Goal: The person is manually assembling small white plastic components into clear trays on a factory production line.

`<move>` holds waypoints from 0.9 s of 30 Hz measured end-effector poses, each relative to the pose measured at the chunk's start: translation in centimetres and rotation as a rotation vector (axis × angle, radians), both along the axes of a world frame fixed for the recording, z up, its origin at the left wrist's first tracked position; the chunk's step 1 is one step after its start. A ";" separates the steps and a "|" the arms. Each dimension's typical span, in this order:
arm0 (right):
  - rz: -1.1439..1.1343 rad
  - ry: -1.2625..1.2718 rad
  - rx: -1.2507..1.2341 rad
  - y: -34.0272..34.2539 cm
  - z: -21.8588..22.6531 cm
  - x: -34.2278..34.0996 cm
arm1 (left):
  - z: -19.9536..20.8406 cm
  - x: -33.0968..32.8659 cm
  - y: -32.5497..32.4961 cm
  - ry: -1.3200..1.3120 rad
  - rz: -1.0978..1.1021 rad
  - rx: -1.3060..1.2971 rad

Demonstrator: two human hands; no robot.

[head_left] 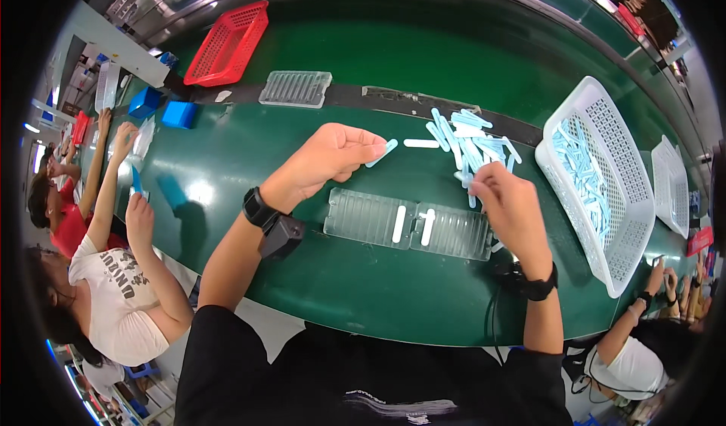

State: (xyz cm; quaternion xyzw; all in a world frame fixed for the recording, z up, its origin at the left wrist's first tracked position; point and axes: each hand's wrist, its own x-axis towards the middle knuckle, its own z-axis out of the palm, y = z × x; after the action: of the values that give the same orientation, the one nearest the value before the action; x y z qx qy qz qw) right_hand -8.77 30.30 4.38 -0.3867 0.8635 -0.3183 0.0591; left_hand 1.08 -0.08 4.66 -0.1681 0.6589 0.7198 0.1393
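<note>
My left hand (336, 158) pinches a slim, round-ended light-blue strip (382, 154) between thumb and fingertips, above the green table. At the near edge of a loose pile of light-blue and white strips (473, 142), my right hand (510, 207) has its fingers closed on another light-blue strip (472, 193), partly hidden by the fingertips. Between and below my hands lies a clear ribbed plastic tray in two joined halves (363, 213). Each half holds one white strip, beside the middle seam. A single white strip (421, 143) lies flat left of the pile.
At the right stands a white perforated basket (635, 229) with many blue strips; another white basket (669, 184) is beyond it. Toward the back are a red basket (227, 44), another clear ribbed tray (295, 88) and blue boxes (179, 114). Co-workers sit on both sides.
</note>
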 end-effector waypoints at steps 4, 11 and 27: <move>-0.131 -0.457 -0.286 1.6 0.6 0.0 | 0.5 1.6 0.5 0.013 0.054 0.034; -0.003 0.060 -0.424 0.7 0.4 0.6 | -0.7 2.8 1.4 0.065 0.224 -0.014; 0.056 0.223 -0.414 1.1 0.3 0.9 | -2.1 2.8 1.3 0.563 0.097 -0.866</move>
State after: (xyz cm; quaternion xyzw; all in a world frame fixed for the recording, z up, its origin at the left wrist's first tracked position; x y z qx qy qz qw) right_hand -7.86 31.37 4.70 -0.4471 0.7699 -0.4423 -0.1087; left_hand 3.88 1.21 2.54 -0.0404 0.8998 0.4042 -0.1591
